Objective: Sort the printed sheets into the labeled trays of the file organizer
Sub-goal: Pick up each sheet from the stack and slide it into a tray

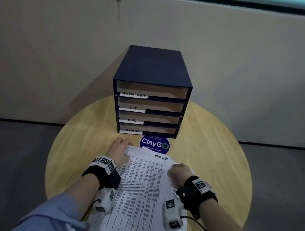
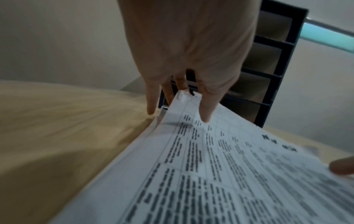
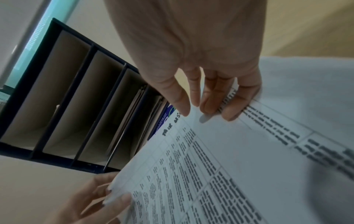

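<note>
Nearest: stack of printed sheets lies on the round wooden table, long edge running away from the person. Top sheet is a ruled table of text with a handwritten heading at its far edge, too blurred to read for certain.

Left hand holds the far-left corner of the top sheet: thumb on the upper face, other fingers beyond and under the edge, corner slightly crumpled in the left wrist view. Right hand is at the far-right edge, fingers curled and pinching paper there. Right wrist view shows the top sheet lifted clear of a second printed sheet lying under it.

Beyond the sheets: a round blue "ClayGo" sticker on the table, partly covered by the stack's far edge. Then the dark blue file organizer, four trays labelled top to bottom TASK LIST, I.T, H.R., ADMIN. Some paper appears to lie in the lower trays already; upper ones look empty.

Judgement: step in hand is separating and lifting one sheet. To do it well: confirm only one sheet comes up, read the heading before choosing a tray, keep both far corners level, feed the far edge in flat so it does not buckle against the tray lip.
</note>
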The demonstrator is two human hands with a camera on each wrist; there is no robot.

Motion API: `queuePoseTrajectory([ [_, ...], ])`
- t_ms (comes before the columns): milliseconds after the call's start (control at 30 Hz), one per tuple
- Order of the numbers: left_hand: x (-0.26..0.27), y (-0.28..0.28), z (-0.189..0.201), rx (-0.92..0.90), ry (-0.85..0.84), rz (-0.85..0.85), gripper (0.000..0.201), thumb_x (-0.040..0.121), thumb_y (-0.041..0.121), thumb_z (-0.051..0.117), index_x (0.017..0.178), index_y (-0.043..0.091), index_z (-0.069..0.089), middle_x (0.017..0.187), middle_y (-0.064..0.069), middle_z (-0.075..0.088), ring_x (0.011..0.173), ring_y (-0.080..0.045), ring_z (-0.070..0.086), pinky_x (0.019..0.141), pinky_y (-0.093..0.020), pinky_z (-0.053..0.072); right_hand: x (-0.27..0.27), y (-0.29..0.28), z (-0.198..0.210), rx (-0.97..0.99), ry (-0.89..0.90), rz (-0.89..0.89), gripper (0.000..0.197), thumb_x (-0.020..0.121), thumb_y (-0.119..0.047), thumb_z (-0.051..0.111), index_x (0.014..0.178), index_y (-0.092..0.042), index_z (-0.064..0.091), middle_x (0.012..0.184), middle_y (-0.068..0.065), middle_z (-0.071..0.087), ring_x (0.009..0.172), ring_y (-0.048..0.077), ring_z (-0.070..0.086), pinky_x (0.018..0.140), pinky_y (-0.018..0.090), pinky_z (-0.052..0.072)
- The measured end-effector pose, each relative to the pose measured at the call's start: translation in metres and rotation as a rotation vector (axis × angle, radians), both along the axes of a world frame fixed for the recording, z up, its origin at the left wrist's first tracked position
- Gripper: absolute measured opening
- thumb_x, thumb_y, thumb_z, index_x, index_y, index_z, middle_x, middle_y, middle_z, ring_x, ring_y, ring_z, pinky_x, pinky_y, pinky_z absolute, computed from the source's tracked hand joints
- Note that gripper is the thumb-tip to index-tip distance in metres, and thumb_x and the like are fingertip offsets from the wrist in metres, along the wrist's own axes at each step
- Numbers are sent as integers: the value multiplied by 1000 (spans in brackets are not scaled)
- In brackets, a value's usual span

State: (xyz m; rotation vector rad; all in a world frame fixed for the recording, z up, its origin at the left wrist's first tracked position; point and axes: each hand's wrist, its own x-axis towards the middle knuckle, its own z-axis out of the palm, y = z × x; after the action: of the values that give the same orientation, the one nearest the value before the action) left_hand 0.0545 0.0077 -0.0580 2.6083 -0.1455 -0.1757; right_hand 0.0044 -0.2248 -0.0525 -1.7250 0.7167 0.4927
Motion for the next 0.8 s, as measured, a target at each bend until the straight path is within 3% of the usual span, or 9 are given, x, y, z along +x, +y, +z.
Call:
queuePoseTrajectory([
  [100, -5, 2, 4, -154, -110, 94, 6, 86, 15, 62, 90, 20, 59, 101, 4, 52, 94, -16, 53, 89, -29, 47, 1, -1, 0, 9, -2, 7, 28, 80, 12, 47, 62, -8, 44, 58, 10, 41, 49, 19, 37, 56, 33, 36],
  [167, -10, 4, 7, -293, -103, 125, 7, 87, 20, 64, 82, 16, 60, 86, 3, 58, 80, -17, 56, 74, -26, 47, -1, -4, -4, 27, -2, -1, 23, 81, 11, 48, 67, -8, 46, 54, 9, 40, 47, 17, 34, 55, 32, 35],
  [233, -15, 6, 16, -440, -52, 142, 10, 88, 22, 64, 82, 16, 59, 76, 1, 60, 71, -20, 56, 65, -27, 46, -6, -4, -4, 75, -4, -53, 21, 81, 8, 52, 92, -10, 48, 55, 9, 43, 45, 16, 33, 49, 26, 35],
  [333, -16, 11, 39, -637, -10, 213, 7, 92, 22, 59, 95, 16, 60, 95, -10, 66, 93, -29, 63, 85, -37, 49, -10, -10, 3, 49, -55, -27, 54, 80, -2, 65, 125, -16, 39, 79, 14, 57, 47, 18, 44, 43, 21, 36],
  [500, -14, 10, 89, -841, -7, 360, 17, 96, 18, 52, 111, 12, 56, 109, -4, 56, 105, -20, 53, 93, -31, 38, -30, -15, 33, 103, -118, 270, 32, 82, -21, 71, 108, -10, 56, 94, 0, 65, 89, 20, 62, 75, 32, 46],
  [567, -8, 12, 104, -914, 21, 417, 24, 95, 19, 53, 117, 9, 56, 116, -5, 57, 110, -22, 53, 101, -35, 38, -41, -16, 38, 106, -132, 358, 35, 77, -24, 72, 107, -10, 63, 99, 3, 70, 93, 23, 66, 79, 35, 51],
  [633, -2, 14, 117, -951, 40, 446, 30, 94, 19, 56, 121, 7, 56, 125, -12, 59, 119, -30, 55, 105, -42, 39, -48, -19, 43, 144, -160, 340, 24, 84, -19, 67, 106, -10, 67, 103, 7, 74, 99, 29, 69, 89, 44, 55],
  [700, -1, 14, 131, -990, 103, 442, 38, 95, 20, 56, 128, 3, 52, 131, -11, 55, 122, -29, 52, 106, -43, 36, -49, -24, 53, 216, -203, 281, 20, 91, -11, 60, 109, -6, 66, 109, 15, 73, 105, 39, 66, 97, 55, 49],
  [800, -3, 15, 136, -1023, 305, 356, 47, 92, 28, 60, 129, 0, 53, 128, -14, 60, 113, -31, 60, 101, -44, 43, -36, -28, 73, 280, -236, 195, 30, 93, -6, 58, 121, 5, 58, 120, 21, 66, 108, 37, 65, 97, 52, 49],
])
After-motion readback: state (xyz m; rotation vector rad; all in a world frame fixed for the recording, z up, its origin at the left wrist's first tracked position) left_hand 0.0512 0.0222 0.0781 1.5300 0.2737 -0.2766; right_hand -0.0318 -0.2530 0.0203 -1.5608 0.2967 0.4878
